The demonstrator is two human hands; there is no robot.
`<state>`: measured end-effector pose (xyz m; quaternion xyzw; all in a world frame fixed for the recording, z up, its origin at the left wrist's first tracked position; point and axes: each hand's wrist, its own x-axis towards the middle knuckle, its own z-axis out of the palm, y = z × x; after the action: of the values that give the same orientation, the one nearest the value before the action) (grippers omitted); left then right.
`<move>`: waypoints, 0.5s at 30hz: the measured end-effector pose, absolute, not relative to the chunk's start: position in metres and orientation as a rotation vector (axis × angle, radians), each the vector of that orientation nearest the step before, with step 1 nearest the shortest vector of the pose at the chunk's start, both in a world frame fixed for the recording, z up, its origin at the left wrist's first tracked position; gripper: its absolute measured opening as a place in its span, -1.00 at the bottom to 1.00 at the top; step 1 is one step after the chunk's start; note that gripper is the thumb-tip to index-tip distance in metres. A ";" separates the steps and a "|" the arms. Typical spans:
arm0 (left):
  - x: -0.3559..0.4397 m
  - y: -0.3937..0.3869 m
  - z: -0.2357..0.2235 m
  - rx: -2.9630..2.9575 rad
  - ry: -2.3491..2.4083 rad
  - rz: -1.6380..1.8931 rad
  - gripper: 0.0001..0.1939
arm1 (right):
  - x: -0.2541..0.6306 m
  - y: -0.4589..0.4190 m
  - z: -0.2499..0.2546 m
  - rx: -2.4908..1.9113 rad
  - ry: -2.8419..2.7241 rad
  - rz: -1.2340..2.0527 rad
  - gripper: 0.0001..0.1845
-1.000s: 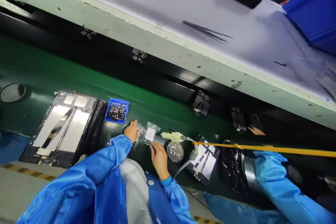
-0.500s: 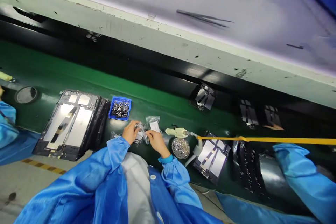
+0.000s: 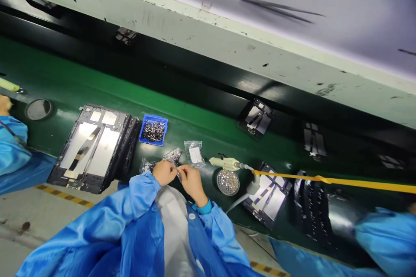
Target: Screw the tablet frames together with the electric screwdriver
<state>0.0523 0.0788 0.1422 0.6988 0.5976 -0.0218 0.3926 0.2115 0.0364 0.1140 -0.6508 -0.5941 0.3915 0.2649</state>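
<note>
My left hand [image 3: 164,172] and my right hand [image 3: 191,180] meet over the near edge of the green belt [image 3: 97,91], fingers pinched together on a small clear plastic bag [image 3: 178,173] held between them. Two more clear bags lie just beyond: one with dark parts [image 3: 173,154] and one with a white label [image 3: 194,154]. A small blue tray of metal screws [image 3: 153,130] sits further left on the belt. Both my arms are in blue sleeves.
A stack of dark tablet frames [image 3: 94,147] lies left of the tray. A cream electric screwdriver [image 3: 225,163] and a round perforated dish [image 3: 228,182] lie to the right, beside more frames [image 3: 268,197]. Other people's blue sleeves show at the far left [image 3: 13,151] and lower right [image 3: 383,233].
My right hand came left from beside the dish to meet my left hand, and both pulled a small bag toward me. The neighbour's hand on the right left the belt.
</note>
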 end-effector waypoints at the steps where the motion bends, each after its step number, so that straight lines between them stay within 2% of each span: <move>1: 0.052 0.078 0.143 1.769 1.548 -0.083 -0.75 | 0.212 0.034 0.117 -1.805 -1.581 1.006 -0.76; 5: 0.042 0.070 0.149 1.742 1.641 -0.134 -0.76 | 0.221 0.028 0.129 -1.910 -1.494 0.899 -0.72; 8: 0.024 0.065 0.150 1.768 1.606 -0.042 -0.73 | 0.226 0.027 0.137 -1.866 -1.465 0.994 -0.76; 9: 0.018 0.064 0.147 1.773 1.535 0.051 -0.63 | 0.226 0.027 0.139 -1.839 -1.444 1.050 -0.74; 13: 0.008 0.065 0.122 1.606 1.013 0.501 0.15 | 0.222 0.030 0.145 -1.712 -1.330 1.288 -0.61; 15: 0.015 0.066 0.108 1.420 0.884 0.616 0.28 | 0.219 0.032 0.148 -1.653 -1.286 1.370 -0.58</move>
<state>0.0154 0.0662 0.1083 0.6197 0.3859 0.2688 0.6283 0.2191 0.0316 0.1475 -0.6272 -0.4878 0.5197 0.3140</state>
